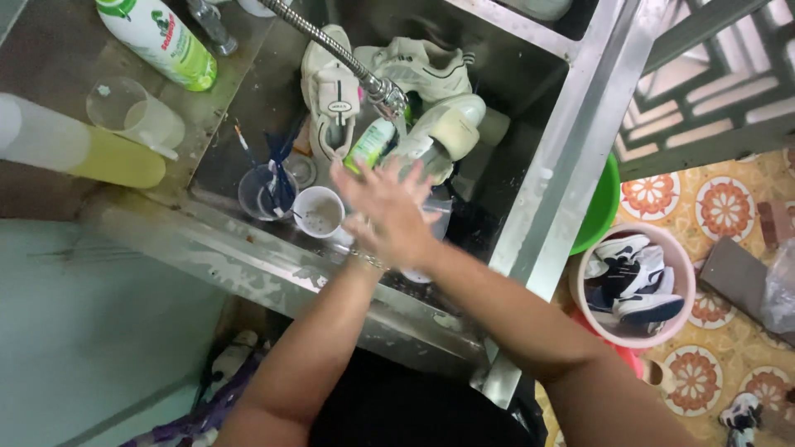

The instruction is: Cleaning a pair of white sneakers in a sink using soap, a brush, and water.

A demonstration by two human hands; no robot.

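Observation:
My two hands meet over the steel sink (248,258), just below the flexible tap's nozzle (386,96). My right hand (389,207) lies flat on top with its fingers spread and blurred. My left hand (371,247), a thin bracelet at its wrist, is pressed under it and mostly hidden. Neither hand holds anything. Right beside them, on the left, stands a white plastic cup (319,212). A small green and white bottle (370,142) lies just beyond my fingers.
White sneakers (331,91) and a white bottle (451,128) lie in the sink. A clear cup with a blue brush (267,192) stands left. A green detergent bottle (161,41), clear jug (132,112) and yellow-filled bottle (74,149) sit on the counter. A pink basin (672,273) with shoes stands on the floor.

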